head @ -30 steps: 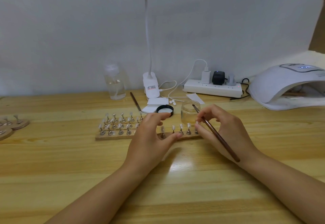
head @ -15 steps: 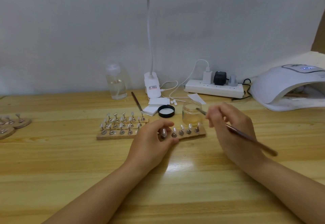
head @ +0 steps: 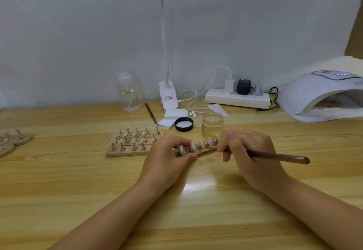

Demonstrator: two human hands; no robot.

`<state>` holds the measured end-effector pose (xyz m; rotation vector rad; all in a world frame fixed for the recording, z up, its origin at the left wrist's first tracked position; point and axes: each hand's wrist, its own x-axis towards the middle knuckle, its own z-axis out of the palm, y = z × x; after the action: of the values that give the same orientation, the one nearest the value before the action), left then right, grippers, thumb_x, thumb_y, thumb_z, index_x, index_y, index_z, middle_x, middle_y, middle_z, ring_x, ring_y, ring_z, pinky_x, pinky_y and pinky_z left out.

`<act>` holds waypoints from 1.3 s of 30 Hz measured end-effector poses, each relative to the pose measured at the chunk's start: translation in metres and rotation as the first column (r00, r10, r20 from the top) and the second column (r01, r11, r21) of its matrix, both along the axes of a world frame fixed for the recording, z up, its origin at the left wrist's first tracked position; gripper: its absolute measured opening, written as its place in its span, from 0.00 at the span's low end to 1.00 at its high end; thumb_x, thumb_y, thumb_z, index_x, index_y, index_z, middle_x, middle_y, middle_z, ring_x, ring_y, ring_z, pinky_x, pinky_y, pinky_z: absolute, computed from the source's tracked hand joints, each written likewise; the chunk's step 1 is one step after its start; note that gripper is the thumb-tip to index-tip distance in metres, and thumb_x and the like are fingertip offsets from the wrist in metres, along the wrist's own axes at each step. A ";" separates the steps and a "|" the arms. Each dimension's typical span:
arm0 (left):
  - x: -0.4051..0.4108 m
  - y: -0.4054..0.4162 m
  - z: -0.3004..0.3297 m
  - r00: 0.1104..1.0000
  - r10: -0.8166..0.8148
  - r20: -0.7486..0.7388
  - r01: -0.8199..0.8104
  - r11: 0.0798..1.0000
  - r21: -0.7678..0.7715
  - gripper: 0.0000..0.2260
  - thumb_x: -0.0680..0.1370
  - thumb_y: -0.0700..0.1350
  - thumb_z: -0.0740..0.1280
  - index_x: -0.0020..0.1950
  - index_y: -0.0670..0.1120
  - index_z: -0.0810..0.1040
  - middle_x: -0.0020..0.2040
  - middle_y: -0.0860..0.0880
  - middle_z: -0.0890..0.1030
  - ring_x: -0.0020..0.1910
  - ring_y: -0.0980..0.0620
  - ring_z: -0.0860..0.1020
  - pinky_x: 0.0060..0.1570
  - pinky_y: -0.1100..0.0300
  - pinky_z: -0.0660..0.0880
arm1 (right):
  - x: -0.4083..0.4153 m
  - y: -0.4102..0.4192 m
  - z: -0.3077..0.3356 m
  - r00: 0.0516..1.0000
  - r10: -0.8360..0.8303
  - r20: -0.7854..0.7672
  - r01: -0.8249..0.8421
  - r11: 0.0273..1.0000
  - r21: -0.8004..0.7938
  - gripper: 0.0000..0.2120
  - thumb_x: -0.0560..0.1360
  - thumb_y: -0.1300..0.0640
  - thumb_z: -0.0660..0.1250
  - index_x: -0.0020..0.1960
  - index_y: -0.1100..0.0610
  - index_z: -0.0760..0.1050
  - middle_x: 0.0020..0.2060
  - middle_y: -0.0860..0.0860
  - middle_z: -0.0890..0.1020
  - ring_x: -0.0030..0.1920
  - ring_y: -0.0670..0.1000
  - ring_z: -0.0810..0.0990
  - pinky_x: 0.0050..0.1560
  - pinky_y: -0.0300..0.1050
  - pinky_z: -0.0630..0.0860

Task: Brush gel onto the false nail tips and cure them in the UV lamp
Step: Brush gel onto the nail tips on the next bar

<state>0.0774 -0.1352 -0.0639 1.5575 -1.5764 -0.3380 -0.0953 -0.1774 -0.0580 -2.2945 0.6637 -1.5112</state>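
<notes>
Hands are both gripping one wooden nail-tip strip (head: 204,152), near the open gel jar (head: 212,125): left hand (head: 169,157) pinching its left end, right hand (head: 248,151) holding its right end while also clamping the brush (head: 279,156). Strip is looking light and stiff; nail tips (head: 192,146) on top probably wet, smudgeable. Best carried by the ends, level, toward the UV lamp (head: 322,96).

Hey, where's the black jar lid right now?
In the head view, the round black jar lid lies upside down on the wooden table near the middle, just left of the open clear glass jar and right of the white pads.
</notes>
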 end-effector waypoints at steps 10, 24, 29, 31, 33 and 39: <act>0.000 0.001 0.001 1.000 0.005 0.027 -0.005 1.000 0.016 0.09 0.68 0.44 0.74 0.43 0.56 0.79 0.42 0.60 0.75 0.44 0.63 0.72 0.40 0.73 0.65 | 0.001 -0.001 0.002 0.998 -0.055 -0.036 0.052 0.996 -0.071 0.19 0.77 0.54 0.52 0.35 0.55 0.77 0.28 0.46 0.78 0.30 0.45 0.77 0.32 0.38 0.73; 0.000 0.000 0.002 0.999 0.002 0.037 -0.003 1.000 0.029 0.08 0.69 0.45 0.74 0.45 0.55 0.80 0.41 0.60 0.75 0.43 0.63 0.72 0.39 0.71 0.65 | -0.001 -0.001 -0.001 0.998 -0.061 0.012 0.060 0.998 0.021 0.19 0.77 0.50 0.53 0.35 0.52 0.77 0.26 0.46 0.78 0.29 0.44 0.78 0.29 0.33 0.71; 0.000 0.001 0.002 1.000 -0.003 0.011 0.003 1.000 0.026 0.08 0.69 0.44 0.74 0.43 0.55 0.79 0.41 0.59 0.75 0.43 0.61 0.72 0.40 0.68 0.65 | -0.001 -0.002 -0.002 0.999 -0.019 0.043 0.014 0.992 0.125 0.20 0.76 0.47 0.54 0.33 0.52 0.77 0.25 0.50 0.78 0.27 0.44 0.77 0.29 0.33 0.71; 0.000 0.001 0.001 1.000 -0.005 0.003 0.005 1.000 0.026 0.08 0.69 0.44 0.74 0.42 0.56 0.79 0.42 0.59 0.76 0.44 0.61 0.73 0.40 0.68 0.66 | -0.001 -0.002 -0.002 0.998 -0.022 0.057 0.016 0.995 0.101 0.20 0.76 0.48 0.54 0.33 0.53 0.77 0.24 0.49 0.78 0.27 0.44 0.78 0.29 0.32 0.71; 0.001 0.001 0.001 1.000 -0.004 0.010 0.004 1.000 0.027 0.09 0.69 0.44 0.74 0.42 0.56 0.78 0.42 0.59 0.76 0.43 0.62 0.72 0.39 0.70 0.65 | 0.000 -0.002 0.000 0.999 -0.052 0.010 0.051 0.997 0.052 0.18 0.76 0.49 0.54 0.36 0.52 0.78 0.27 0.44 0.78 0.32 0.43 0.79 0.32 0.29 0.70; 0.000 0.000 0.002 1.000 -0.010 0.022 0.010 1.000 0.019 0.09 0.69 0.44 0.74 0.41 0.57 0.78 0.41 0.60 0.76 0.42 0.65 0.72 0.39 0.74 0.66 | -0.004 -0.001 -0.002 0.991 -0.001 0.134 -0.023 0.983 0.183 0.22 0.75 0.46 0.53 0.31 0.53 0.77 0.22 0.50 0.77 0.26 0.42 0.76 0.31 0.29 0.69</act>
<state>0.0778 -0.1349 -0.0623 1.5731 -1.6022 -0.3432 -0.0988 -0.1787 -0.0604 -2.0383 0.7197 -1.5150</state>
